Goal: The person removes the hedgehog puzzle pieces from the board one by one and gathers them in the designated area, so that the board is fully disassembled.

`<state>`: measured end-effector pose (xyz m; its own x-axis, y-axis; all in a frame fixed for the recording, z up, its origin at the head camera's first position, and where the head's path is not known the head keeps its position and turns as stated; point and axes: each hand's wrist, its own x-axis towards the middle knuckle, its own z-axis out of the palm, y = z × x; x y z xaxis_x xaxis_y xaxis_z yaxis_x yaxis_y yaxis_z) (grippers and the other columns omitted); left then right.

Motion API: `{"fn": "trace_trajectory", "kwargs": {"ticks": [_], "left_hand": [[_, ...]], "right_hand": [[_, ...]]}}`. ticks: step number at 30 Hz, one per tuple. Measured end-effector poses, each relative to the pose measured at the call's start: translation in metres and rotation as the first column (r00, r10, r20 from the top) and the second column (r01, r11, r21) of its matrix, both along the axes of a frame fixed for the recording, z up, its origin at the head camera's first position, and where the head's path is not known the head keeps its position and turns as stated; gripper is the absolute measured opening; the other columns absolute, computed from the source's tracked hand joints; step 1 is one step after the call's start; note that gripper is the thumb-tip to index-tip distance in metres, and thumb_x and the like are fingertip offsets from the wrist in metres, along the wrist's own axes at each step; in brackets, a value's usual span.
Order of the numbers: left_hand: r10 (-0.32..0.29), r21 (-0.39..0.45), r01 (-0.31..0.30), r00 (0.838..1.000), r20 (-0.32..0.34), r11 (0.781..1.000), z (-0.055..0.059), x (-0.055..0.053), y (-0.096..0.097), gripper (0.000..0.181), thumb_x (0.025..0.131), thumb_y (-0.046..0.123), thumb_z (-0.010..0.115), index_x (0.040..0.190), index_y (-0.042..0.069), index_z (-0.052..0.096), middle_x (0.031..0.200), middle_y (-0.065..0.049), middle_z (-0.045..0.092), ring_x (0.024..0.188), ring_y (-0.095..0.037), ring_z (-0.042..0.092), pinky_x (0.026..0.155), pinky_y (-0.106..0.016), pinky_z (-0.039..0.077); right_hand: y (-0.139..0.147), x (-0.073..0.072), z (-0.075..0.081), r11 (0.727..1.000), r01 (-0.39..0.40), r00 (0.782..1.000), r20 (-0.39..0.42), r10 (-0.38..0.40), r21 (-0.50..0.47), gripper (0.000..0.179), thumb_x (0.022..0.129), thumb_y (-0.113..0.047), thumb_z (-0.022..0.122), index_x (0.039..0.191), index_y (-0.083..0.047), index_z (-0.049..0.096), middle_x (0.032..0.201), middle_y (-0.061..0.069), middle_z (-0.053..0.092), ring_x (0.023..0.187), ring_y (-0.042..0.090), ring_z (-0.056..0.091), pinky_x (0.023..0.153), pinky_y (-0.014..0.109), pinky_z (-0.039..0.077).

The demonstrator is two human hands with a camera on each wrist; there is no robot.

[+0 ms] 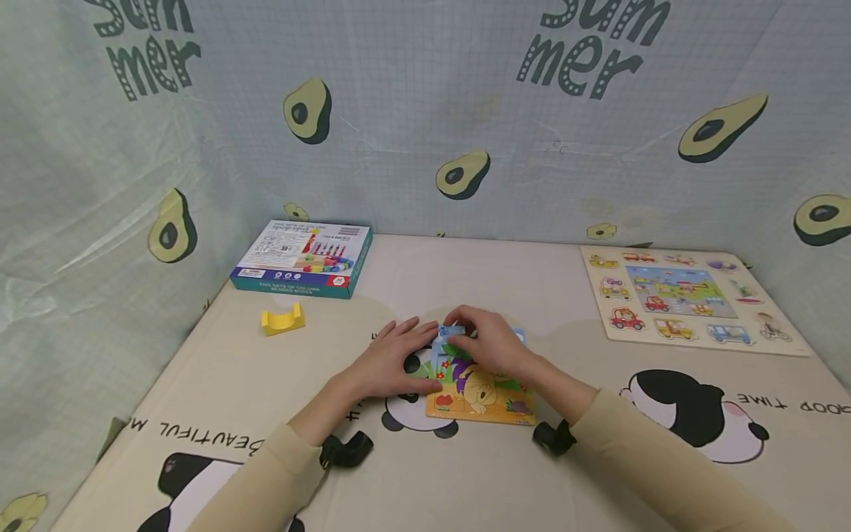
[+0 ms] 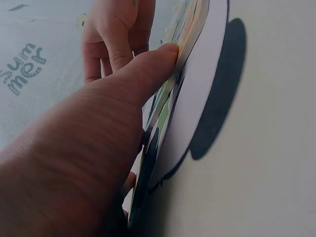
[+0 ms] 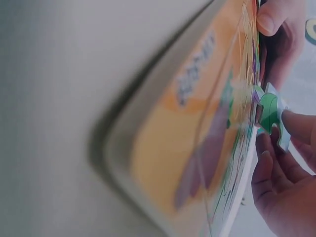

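Observation:
A small jigsaw puzzle (image 1: 488, 408) with an orange lower part and a cartoon figure lies on the tablecloth before me. My right hand (image 1: 493, 341) pinches a puzzle piece over the upper left part. In the right wrist view that puzzle piece (image 3: 269, 109) is green and pale blue, tilted between thumb and fingers, at the puzzle's surface. My left hand (image 1: 391, 363) lies along the left side with its fingers spread. Its thumb (image 2: 158, 61) touches the board's edge in the left wrist view. The right hand covers part of the puzzle's upper area.
A teal-sided toy box (image 1: 299, 258) lies at the back left, with a yellow curved block (image 1: 283, 320) in front of it. At the right back is a wooden vehicle puzzle board (image 1: 618, 288). A patterned curtain (image 1: 399, 96) hangs behind the table.

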<state>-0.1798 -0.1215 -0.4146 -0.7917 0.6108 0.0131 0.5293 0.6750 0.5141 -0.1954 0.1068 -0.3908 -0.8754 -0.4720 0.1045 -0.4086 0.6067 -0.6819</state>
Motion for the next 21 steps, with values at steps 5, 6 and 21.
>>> {"fn": "trace_trajectory", "kwargs": {"ticks": [5,6,21], "left_hand": [[0.000,0.007,0.000,1.000,0.000,1.000,-0.0002,0.0010,0.0000,0.090,0.085,0.052,0.075,0.156,0.010,0.040,0.160,-0.005,0.037,0.151,-0.032,0.019,0.121,-0.057,0.005],[0.000,0.010,0.000,1.000,-0.001,1.000,-0.0002,0.0013,-0.0001,0.090,0.085,0.052,0.075,0.156,0.010,0.040,0.160,-0.005,0.037,0.151,-0.032,0.019,0.120,-0.057,0.006],[-0.005,-0.001,0.005,1.000,0.003,1.000,-0.0002,-0.0010,0.0000,0.090,0.086,0.053,0.074,0.157,0.012,0.038,0.162,-0.004,0.035,0.152,-0.032,0.018,0.121,-0.056,0.005]], "right_hand": [[-0.0001,0.0006,0.0015,1.000,-0.006,1.000,0.004,0.006,-0.018,0.015,0.098,-0.011,0.068,0.113,-0.011,0.067,0.100,0.002,0.066,0.083,0.016,0.058,0.076,0.031,0.051],[-0.0002,0.0005,0.0014,1.000,-0.007,1.000,0.006,0.007,-0.018,0.015,0.098,-0.011,0.068,0.113,-0.011,0.067,0.099,0.002,0.066,0.082,0.016,0.057,0.075,0.031,0.050],[0.0089,-0.0069,0.0080,0.998,0.000,0.998,0.060,0.004,-0.067,0.013,0.101,-0.011,0.064,0.114,-0.013,0.064,0.101,0.003,0.064,0.085,0.019,0.058,0.077,0.033,0.050]]}}
